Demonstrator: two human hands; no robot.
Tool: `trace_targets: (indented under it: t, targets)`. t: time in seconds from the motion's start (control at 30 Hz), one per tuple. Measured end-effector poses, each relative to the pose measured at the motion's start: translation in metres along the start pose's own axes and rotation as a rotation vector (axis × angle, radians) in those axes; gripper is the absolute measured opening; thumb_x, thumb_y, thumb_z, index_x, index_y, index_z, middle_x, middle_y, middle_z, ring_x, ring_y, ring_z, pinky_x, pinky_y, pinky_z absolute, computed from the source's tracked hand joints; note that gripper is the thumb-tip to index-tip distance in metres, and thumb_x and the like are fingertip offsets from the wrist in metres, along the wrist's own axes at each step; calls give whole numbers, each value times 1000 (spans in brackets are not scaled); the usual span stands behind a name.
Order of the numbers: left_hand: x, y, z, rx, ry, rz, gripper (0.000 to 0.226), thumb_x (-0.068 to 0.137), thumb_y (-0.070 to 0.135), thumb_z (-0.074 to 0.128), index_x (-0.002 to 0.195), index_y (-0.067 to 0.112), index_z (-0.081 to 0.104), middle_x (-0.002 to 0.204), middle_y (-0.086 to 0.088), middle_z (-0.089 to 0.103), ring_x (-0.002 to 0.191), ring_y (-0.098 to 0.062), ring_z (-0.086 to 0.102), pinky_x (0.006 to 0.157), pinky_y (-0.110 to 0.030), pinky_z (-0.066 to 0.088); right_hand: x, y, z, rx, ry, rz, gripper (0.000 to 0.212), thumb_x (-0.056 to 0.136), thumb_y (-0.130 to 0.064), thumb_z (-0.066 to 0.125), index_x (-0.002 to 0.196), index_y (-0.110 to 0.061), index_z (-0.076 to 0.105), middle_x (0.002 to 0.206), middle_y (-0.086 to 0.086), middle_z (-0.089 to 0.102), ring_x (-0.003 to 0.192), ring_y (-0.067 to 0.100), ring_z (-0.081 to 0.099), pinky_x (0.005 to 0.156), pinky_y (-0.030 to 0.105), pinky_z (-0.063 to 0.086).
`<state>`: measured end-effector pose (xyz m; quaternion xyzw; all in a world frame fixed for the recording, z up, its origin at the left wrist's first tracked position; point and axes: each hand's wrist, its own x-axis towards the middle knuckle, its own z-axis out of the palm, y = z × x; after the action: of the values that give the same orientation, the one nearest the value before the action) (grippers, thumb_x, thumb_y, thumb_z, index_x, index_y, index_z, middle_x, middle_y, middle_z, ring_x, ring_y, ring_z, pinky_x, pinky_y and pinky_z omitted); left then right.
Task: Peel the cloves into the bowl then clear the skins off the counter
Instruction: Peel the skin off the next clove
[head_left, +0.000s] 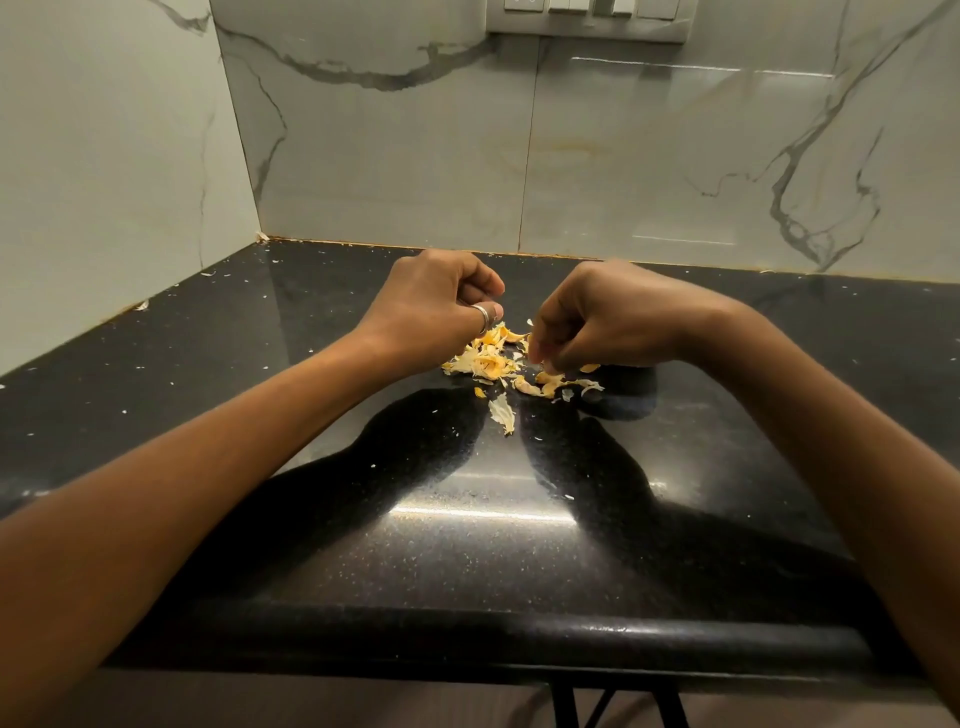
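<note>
Many pale yellow papery skins (488, 361) lie at twelve o'clock on the glossy black worktop (467, 519); peeling looks done, clearing remains. My right hand (597, 322) pinches some; my left hand (431, 306) curls, holding what I cannot tell.

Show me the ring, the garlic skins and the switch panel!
ring (482, 316): head view, shiny outer band.
garlic skins (485, 361): head view, middle of the pile.
switch panel (592, 26): head view, grey frame below the switches.

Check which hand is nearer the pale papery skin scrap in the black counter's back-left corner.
Left. The left hand is right of the pale papery skin scrap and closer to the camera; the right hand is even farther right.
</note>
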<state>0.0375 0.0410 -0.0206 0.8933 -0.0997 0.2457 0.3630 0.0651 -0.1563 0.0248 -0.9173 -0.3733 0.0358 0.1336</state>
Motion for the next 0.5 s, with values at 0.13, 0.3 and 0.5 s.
trace_targets:
  t: [0.13,0.3,0.5]
  targets:
    - [0,0,1,7,-7,10,21,89,16,74,109,15,72,87,6,72,66,8,63,55,-5,47,1,-1,6,-68,-8,-8,16,85,-20,79,99,-28,80,86,-12,76,80,-2,67,79,27,55]
    - [0,1,1,12,-7,5,18,88,15,73,107,16,73,86,3,73,73,-3,68,58,-9,50,2,-2,7,-99,-7,-7,17,84,-17,78,96,-29,80,83,-12,75,81,0,68,83,31,57]
    - [-2,3,0,28,-23,18,17,89,15,72,106,16,73,85,5,72,75,-3,67,62,-13,52,3,-4,8,-41,-8,7,15,90,-13,72,102,-22,75,90,-6,74,86,10,68,82,33,58]
